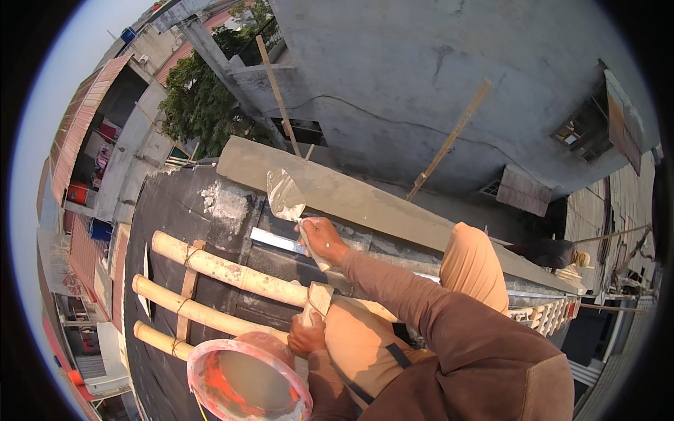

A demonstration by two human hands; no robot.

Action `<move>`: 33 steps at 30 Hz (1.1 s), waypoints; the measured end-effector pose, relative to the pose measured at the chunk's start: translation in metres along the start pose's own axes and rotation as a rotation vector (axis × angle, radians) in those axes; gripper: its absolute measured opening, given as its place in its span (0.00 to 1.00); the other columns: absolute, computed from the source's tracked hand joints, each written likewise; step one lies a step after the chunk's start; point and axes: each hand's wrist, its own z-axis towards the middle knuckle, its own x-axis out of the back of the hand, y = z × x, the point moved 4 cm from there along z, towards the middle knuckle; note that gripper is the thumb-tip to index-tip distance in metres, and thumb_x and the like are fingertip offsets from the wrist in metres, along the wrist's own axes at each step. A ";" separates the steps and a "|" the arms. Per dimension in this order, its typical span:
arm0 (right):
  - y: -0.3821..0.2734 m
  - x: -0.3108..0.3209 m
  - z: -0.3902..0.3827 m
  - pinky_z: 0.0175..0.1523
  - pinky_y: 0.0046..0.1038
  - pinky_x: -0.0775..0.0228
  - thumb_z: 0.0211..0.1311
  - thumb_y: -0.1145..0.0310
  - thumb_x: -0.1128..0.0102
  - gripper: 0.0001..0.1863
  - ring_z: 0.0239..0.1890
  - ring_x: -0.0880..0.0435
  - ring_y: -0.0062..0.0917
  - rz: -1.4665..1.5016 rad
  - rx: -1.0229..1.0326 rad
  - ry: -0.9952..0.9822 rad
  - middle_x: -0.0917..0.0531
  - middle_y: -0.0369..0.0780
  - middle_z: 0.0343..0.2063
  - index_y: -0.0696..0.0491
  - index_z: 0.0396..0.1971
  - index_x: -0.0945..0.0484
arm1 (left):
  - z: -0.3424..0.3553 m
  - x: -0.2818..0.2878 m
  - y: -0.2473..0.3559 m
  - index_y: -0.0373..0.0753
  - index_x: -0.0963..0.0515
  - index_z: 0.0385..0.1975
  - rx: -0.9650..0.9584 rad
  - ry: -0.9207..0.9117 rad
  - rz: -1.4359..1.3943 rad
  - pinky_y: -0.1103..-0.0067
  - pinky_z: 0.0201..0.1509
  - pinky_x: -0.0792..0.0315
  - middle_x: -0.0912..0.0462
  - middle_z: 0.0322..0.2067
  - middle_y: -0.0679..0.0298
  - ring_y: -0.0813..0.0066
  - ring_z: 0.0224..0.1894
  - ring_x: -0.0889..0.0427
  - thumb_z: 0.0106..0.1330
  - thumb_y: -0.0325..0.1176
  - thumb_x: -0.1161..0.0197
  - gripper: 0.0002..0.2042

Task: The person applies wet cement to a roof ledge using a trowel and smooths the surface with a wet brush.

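Near the frame's centre, the right hand [324,241] grips a trowel [286,197], its blade pointing up-left, above a metal bar [278,241]. Lower down, the left hand [307,334] closes on a pale wooden piece [318,300] by the bamboo poles [228,269]. A reddish bucket [202,365] stands at lower left of centre.

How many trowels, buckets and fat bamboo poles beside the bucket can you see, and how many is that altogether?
Trowel: 1
Bucket: 1
Poles: 3
Total: 5
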 end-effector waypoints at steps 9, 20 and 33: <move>0.087 0.126 -0.069 0.23 0.30 0.27 0.73 0.56 0.53 0.20 0.17 0.22 0.26 0.063 -0.234 0.487 0.21 0.40 0.21 0.58 0.37 0.20 | -0.002 0.005 0.004 0.39 0.18 0.31 0.010 -0.038 0.018 0.54 0.33 0.25 0.14 0.27 0.49 0.44 0.30 0.16 0.59 0.56 0.34 0.22; 0.022 0.031 -0.013 0.23 0.31 0.29 0.72 0.59 0.56 0.20 0.19 0.24 0.25 0.337 -0.197 0.253 0.22 0.40 0.23 0.61 0.41 0.22 | 0.000 -0.003 0.011 0.38 0.18 0.29 0.000 -0.058 -0.003 0.55 0.35 0.26 0.15 0.27 0.48 0.43 0.30 0.16 0.59 0.56 0.34 0.23; -0.026 0.000 0.019 0.26 0.33 0.26 0.74 0.58 0.56 0.21 0.19 0.20 0.27 0.079 -0.048 0.062 0.20 0.43 0.21 0.62 0.37 0.21 | 0.002 0.006 0.001 0.37 0.19 0.28 0.013 -0.038 -0.023 0.55 0.37 0.26 0.14 0.29 0.49 0.44 0.32 0.16 0.56 0.56 0.32 0.23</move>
